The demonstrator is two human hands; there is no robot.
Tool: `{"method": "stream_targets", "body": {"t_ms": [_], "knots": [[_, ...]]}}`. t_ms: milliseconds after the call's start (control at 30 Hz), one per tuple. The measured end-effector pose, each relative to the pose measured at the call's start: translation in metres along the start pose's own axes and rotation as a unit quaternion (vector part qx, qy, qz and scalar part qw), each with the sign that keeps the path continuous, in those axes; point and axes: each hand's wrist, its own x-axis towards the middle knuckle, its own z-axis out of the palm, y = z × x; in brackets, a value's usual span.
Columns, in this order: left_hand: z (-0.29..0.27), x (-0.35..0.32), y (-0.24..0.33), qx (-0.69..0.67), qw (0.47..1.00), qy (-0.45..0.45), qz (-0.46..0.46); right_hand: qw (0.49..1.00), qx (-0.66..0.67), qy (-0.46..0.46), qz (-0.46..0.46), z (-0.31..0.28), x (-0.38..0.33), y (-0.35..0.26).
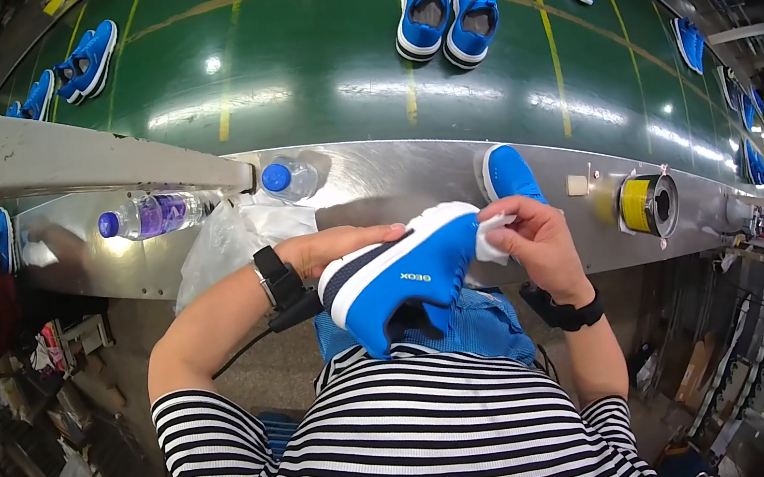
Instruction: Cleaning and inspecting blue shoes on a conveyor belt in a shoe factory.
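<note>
A glossy green surface [302, 84], striped yellow, spans eleven to one o'clock, catching white glare from lights. A bare metal ledge [391, 164] edges it. A scuffed pale beam [77, 150] crosses at ten; grey floor [128, 374] shows near half past eight; dim metal racks [746, 358] stand at four.

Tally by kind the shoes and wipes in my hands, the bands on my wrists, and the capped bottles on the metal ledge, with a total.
Blue shoe: 1
White wipe: 1
Black wristbands: 2
Bottles: 2
Total: 6
</note>
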Motion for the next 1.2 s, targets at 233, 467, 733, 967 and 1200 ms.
{"method": "stream_targets", "body": {"t_ms": [233, 467, 733, 967, 1200], "knots": [[0.010, 0.009, -0.006, 0.067, 0.993, 0.037, -0.086, 0.941, -0.285, -0.153, -0.101, 0.031, 0.011, -0.005], [0.028, 0.026, -0.011, 0.140, 0.986, 0.053, -0.076, 0.864, -0.406, -0.221, -0.199, 0.032, 0.011, 0.024], [0.027, 0.029, -0.014, 0.196, 0.980, 0.017, 0.000, 0.843, -0.389, -0.244, -0.279, 0.052, 0.017, 0.029], [0.014, -0.001, -0.029, 0.248, 0.966, -0.022, 0.066, 0.765, -0.436, -0.329, -0.340, 0.096, 0.025, 0.018], [0.014, 0.011, -0.024, 0.298, 0.942, -0.065, 0.137, 0.810, -0.401, -0.286, -0.319, 0.082, 0.018, 0.025]]}}
